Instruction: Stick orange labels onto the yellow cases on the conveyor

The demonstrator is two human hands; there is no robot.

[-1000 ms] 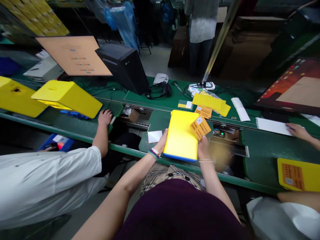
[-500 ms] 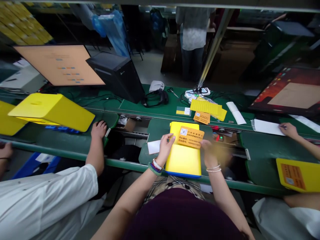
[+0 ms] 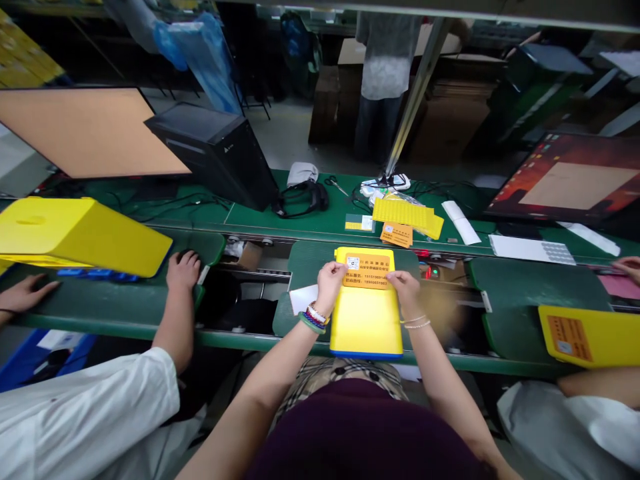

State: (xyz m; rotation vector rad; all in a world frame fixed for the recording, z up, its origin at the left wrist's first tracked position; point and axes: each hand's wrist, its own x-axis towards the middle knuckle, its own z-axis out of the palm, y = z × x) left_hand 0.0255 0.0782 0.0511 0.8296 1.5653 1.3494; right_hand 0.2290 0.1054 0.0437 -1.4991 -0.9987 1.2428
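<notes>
A yellow box with a blue bottom edge (image 3: 367,320) lies flat on the green workbench (image 3: 320,260) right in front of me. An orange label (image 3: 369,270) with black print lies across its far end. My left hand (image 3: 330,283) pinches the label's left edge, fingers bent. My right hand (image 3: 405,288) pinches its right edge in the same way. Both hands rest on the box top.
A stack of yellow sheets (image 3: 407,215) and a spare orange label (image 3: 397,234) lie beyond the box. A black computer tower (image 3: 215,150) stands at the back left. A co-worker's hand (image 3: 183,270) rests beside a big yellow box (image 3: 83,233). Another labelled yellow box (image 3: 590,335) lies at right.
The orange label went from my right hand, tilted over the box corner, to lying square across the box's far end. Both hands now pinch its edges.
</notes>
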